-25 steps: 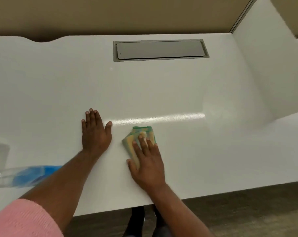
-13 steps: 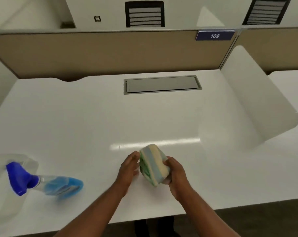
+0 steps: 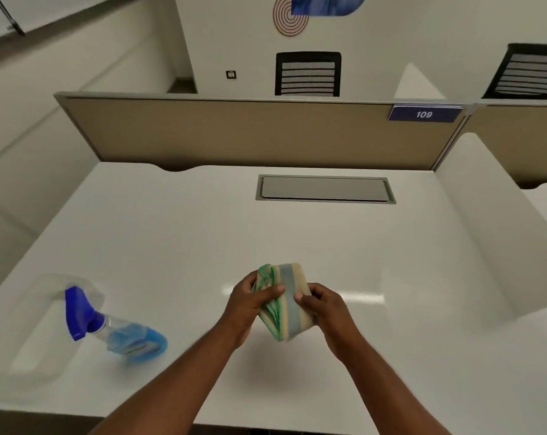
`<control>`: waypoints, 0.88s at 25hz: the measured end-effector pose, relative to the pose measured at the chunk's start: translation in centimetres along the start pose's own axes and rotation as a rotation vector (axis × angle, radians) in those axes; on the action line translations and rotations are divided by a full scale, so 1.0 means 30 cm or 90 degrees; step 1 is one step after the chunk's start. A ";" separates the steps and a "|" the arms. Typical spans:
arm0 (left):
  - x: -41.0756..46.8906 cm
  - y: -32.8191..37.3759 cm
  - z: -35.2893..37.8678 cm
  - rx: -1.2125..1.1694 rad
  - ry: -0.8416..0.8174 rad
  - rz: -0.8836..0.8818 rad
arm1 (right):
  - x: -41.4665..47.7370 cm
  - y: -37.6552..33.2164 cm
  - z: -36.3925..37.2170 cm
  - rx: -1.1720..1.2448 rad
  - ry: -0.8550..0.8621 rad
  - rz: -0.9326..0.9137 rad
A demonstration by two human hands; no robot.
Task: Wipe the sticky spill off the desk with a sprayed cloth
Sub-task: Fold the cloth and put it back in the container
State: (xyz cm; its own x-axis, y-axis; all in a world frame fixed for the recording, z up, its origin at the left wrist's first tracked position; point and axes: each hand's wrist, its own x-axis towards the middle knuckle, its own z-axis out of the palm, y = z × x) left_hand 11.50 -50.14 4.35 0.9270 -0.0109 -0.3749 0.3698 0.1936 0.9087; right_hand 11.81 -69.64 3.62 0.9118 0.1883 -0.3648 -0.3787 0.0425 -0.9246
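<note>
A: Where is the cloth?

B: The folded cloth with green, yellow and grey-blue stripes [image 3: 283, 301] is lifted clear of the white laminate desk [image 3: 203, 240], held between both hands at about six o'clock from the desk's middle. It stands roughly on edge, its green folds turned toward the left.

A: And how do the hands sit on it?

B: The left hand [image 3: 250, 304] is clamped on the green side, thumb across the front and fingers wrapped behind. The right hand [image 3: 324, 306] pinches the yellow side, thumb tip pressed on the grey-blue stripe. Both bare forearms come up from the near edge of the desk.

A: Anything else on the desk?

B: A clear plastic spray bottle with a dark blue trigger head and blue liquid [image 3: 115, 329] lies on its side at about eight o'clock, well apart from the hands, nozzle end pointing away toward the left. It is blurred. At twelve o'clock a grey rectangular cable hatch [image 3: 325, 189] is set flush into the surface.

A: Can you see the spill?

B: I cannot tell; the surface only shows a bright streak of glare just beside the hands.

A: Behind the desk?

B: A tan fabric partition [image 3: 250, 133] with a dark blue sign reading 109 [image 3: 424, 114] at about one o'clock.
</note>
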 end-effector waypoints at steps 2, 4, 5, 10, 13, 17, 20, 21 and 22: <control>-0.014 0.017 0.002 -0.023 0.009 -0.005 | 0.019 -0.026 0.010 0.016 -0.008 -0.028; -0.021 0.038 -0.008 -0.006 0.028 -0.006 | 0.041 -0.055 0.018 0.021 -0.034 -0.046; -0.025 0.053 -0.018 -0.010 0.049 0.006 | 0.052 -0.069 0.022 0.027 -0.055 -0.050; -0.087 0.140 -0.078 -0.138 0.146 0.091 | 0.087 -0.126 0.105 0.089 -0.156 -0.022; -0.153 0.203 -0.142 -0.116 0.192 0.133 | 0.097 -0.178 0.199 0.104 -0.160 -0.055; -0.271 0.327 -0.296 -0.078 0.278 0.193 | 0.072 -0.297 0.377 0.081 -0.215 -0.111; -0.345 0.430 -0.424 -0.077 0.336 0.230 | 0.035 -0.389 0.542 0.053 -0.236 -0.149; -0.370 0.464 -0.474 -0.076 0.352 0.245 | 0.022 -0.413 0.607 0.042 -0.239 -0.158; -0.396 0.495 -0.528 -0.075 0.363 0.261 | 0.005 -0.434 0.674 0.031 -0.243 -0.163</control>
State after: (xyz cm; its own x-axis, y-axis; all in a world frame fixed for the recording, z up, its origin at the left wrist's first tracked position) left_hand 4.97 -31.58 19.41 0.8003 0.5951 -0.0735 -0.0416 0.1775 0.9832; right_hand 13.68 -50.33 17.84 0.8567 0.5133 -0.0506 -0.1642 0.1784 -0.9702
